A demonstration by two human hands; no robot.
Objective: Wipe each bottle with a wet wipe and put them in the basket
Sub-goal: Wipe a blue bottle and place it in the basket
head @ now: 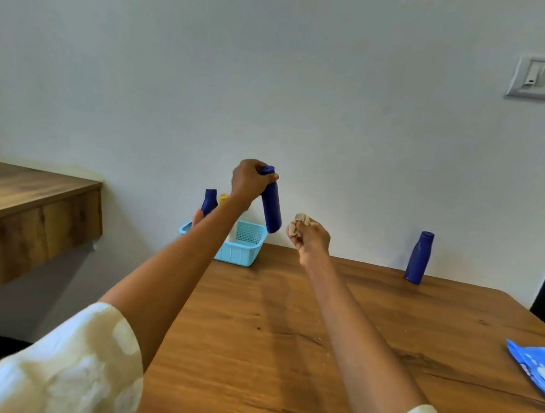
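My left hand (249,179) grips a dark blue bottle (271,206) near its cap and holds it tilted in the air, its base just above the right rim of the light blue basket (238,249). Beside it, my right hand (310,238) clutches a crumpled wet wipe (302,221). Inside the basket stand another blue bottle (210,202) and a yellow-capped one (223,198), partly hidden by my left forearm. A third blue bottle (419,257) stands upright at the table's far right.
The wooden table (283,336) meets a white wall at the back. A blue wet-wipe pack (539,372) lies at the right edge. A wooden counter (23,201) stands to the left, across a gap.
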